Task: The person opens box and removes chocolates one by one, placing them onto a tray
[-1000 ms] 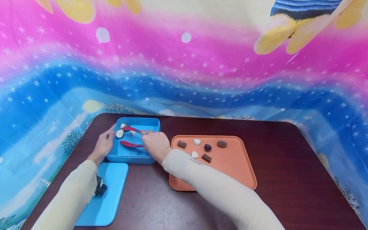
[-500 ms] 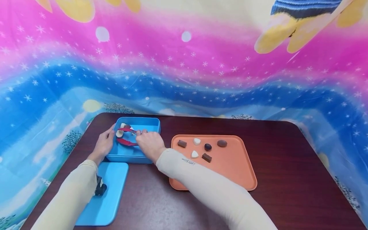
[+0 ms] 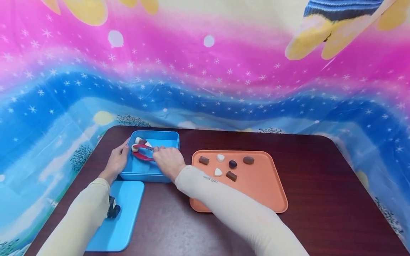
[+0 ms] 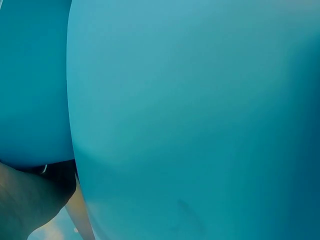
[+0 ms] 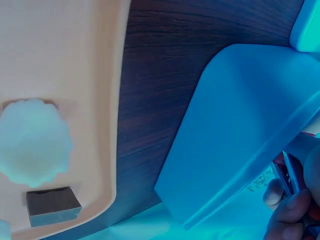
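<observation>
In the head view my right hand [image 3: 169, 161] grips a pair of tongs [image 3: 142, 156] with red tips, low inside the blue box [image 3: 145, 177]. A round white piece [image 3: 134, 148] is at the tips; I cannot tell whether they pinch it. Behind the upper tip lie another white piece [image 3: 138, 140] and a brown piece [image 3: 142, 141]. My left hand [image 3: 116, 163] rests against the box's left wall, fingers fairly straight along the outside. Blue plastic fills most of the left wrist view. The right wrist view shows my right fingers [image 5: 290, 215] curled on the tongs' handle.
To the right lies an orange tray [image 3: 256, 192] with several chocolate-like pieces, including a brown bar [image 3: 231, 176] and a white heart [image 3: 220, 158]. In front of the box is a blue lid [image 3: 125, 227], with a black object [image 3: 113, 208] above it beside my left sleeve.
The tongs and my right hand have moved left within the box, and the red tips have drawn closer together by the round white piece. My left hand stays at the box's side.
</observation>
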The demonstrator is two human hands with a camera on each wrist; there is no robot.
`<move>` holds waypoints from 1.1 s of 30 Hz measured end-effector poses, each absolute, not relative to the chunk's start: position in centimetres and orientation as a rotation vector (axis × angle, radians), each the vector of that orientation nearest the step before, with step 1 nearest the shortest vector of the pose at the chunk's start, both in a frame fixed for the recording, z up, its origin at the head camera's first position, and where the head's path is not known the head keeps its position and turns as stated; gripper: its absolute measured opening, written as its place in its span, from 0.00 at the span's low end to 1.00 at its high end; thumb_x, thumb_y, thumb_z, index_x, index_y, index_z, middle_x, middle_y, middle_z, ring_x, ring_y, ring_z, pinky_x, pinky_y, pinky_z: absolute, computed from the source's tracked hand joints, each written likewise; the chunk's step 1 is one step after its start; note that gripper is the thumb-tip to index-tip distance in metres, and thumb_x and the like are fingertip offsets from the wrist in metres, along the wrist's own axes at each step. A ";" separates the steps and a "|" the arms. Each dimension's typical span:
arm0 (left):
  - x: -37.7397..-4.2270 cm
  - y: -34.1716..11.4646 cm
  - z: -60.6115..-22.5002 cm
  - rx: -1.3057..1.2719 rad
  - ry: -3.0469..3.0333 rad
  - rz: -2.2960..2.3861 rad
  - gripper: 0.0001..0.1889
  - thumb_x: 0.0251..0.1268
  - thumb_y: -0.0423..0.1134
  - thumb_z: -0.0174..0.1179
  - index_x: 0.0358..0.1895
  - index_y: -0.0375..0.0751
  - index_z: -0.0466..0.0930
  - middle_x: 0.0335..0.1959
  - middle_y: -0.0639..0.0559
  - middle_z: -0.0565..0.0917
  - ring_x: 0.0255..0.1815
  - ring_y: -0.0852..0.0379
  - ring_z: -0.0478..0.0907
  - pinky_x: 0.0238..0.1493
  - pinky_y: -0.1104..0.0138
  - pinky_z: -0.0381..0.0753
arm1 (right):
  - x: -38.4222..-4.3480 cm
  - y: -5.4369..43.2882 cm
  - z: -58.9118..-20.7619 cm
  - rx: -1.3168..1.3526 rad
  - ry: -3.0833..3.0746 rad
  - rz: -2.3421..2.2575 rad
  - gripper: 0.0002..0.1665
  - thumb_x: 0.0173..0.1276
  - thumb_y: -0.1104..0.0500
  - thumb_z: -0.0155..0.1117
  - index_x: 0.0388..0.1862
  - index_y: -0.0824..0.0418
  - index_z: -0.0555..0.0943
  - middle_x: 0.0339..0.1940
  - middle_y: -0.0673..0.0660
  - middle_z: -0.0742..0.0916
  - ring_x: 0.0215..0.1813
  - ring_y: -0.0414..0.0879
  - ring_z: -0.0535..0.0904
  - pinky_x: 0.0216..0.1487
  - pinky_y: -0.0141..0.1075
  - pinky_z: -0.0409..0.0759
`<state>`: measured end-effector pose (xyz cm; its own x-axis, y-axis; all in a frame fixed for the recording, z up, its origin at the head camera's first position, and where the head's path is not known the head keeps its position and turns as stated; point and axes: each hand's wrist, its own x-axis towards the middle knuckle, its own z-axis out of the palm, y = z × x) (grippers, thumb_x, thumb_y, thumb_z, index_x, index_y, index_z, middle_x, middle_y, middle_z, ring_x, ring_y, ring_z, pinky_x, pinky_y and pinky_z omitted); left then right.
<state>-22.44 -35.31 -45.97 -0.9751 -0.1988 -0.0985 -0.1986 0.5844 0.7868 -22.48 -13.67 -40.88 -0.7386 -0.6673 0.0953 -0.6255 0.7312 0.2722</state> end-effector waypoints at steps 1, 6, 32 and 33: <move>-22.5 -35.3 -46.0 0.350 -2.795 -1.388 0.29 0.86 0.52 0.29 0.83 0.52 0.42 0.83 0.37 0.49 0.83 0.29 0.43 0.78 0.32 0.48 | -22.5 -13.5 -40.9 1.035 -2.751 -0.323 0.32 0.68 0.46 0.70 0.69 0.52 0.78 0.47 0.50 0.89 0.38 0.39 0.85 0.44 0.30 0.89; -22.5 -35.1 -45.8 0.338 -2.798 -1.379 0.29 0.86 0.51 0.28 0.83 0.52 0.42 0.83 0.36 0.49 0.83 0.29 0.44 0.78 0.32 0.48 | -22.7 -12.9 -40.9 1.015 -2.792 -0.246 0.27 0.71 0.43 0.67 0.65 0.52 0.79 0.43 0.49 0.89 0.37 0.39 0.84 0.42 0.30 0.89; -22.4 -35.1 -45.7 0.365 -2.816 -1.374 0.29 0.85 0.53 0.27 0.83 0.52 0.41 0.83 0.33 0.47 0.82 0.27 0.42 0.77 0.31 0.48 | -21.2 -9.0 -40.5 0.977 -2.865 0.086 0.30 0.70 0.39 0.66 0.66 0.50 0.79 0.43 0.49 0.90 0.32 0.41 0.85 0.30 0.31 0.86; -22.3 -35.2 -45.7 0.370 -2.817 -1.375 0.29 0.85 0.53 0.26 0.83 0.52 0.40 0.83 0.33 0.46 0.82 0.27 0.42 0.77 0.31 0.48 | -21.1 -8.9 -40.6 0.982 -2.861 0.097 0.29 0.70 0.39 0.66 0.65 0.50 0.79 0.42 0.49 0.90 0.31 0.40 0.84 0.29 0.31 0.85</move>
<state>-22.30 -35.20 -45.74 -0.9724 -0.2026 -0.1155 -0.2157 0.5930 0.7758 -21.13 -8.88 -40.57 -0.7837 -0.6076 0.1291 -0.6149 0.7883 -0.0232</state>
